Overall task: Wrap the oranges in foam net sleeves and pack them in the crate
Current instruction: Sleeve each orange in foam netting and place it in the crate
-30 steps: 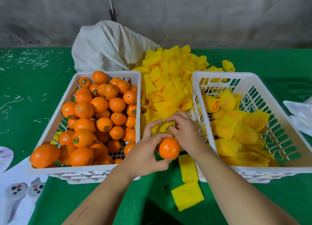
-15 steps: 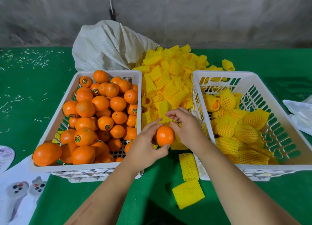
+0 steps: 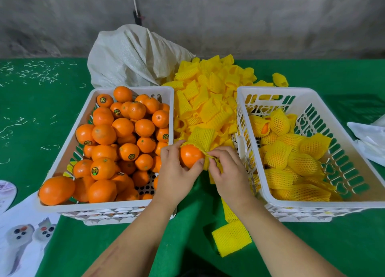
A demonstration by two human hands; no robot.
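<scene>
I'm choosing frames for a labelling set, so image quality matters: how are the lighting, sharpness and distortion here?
Head view: soft, even light, with no harsh glare on the oranges. The held orange and both hands, left hand and right hand, are sharp. Wide-angle distortion splays the crates' rims outward; the corners darken slightly.

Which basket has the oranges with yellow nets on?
The right basket. Its oranges all wear yellow nets; the left basket holds bare oranges.

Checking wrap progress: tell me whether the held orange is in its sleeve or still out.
Mostly out. The orange shows bare peel in the left hand; the sleeve only caps its far edge, pinched by the right hand.
</scene>
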